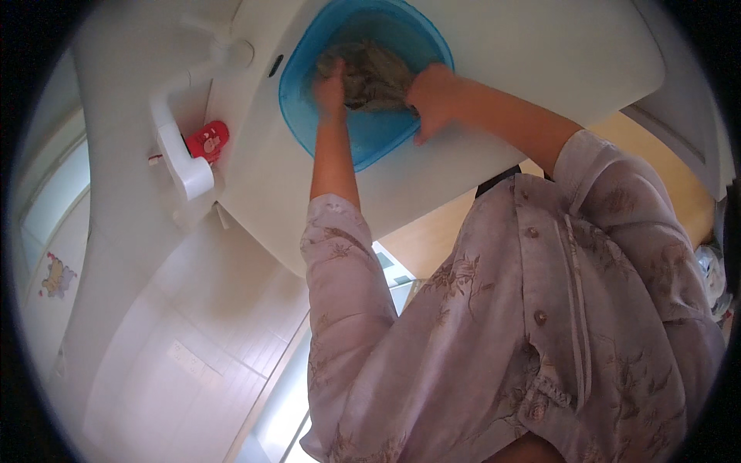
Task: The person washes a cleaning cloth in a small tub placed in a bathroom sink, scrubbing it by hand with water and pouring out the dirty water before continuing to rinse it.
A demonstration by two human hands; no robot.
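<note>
In a blue plastic basin (376, 144), a bunched, wet-looking brownish-grey cloth (376, 75) lies between my hands. My left hand (331, 92) reaches inside the basin and grips the cloth's left side, thumb uppermost; it is slightly blurred. Over the basin's right rim, my right hand (433, 95) is curled at the cloth's right end, with its thumb pointing down. The undersides of the fingers on both hands are hidden. The basin stands in a white sink (492, 35).
A white faucet (173, 150) rises left of the basin, with a red packet or tube (208, 140) behind it. A dark overflow slot (276, 65) marks the sink wall. Tiled wall (231, 301) lies at lower left. My loose patterned shirt (492, 301) hangs near the sink's front edge.
</note>
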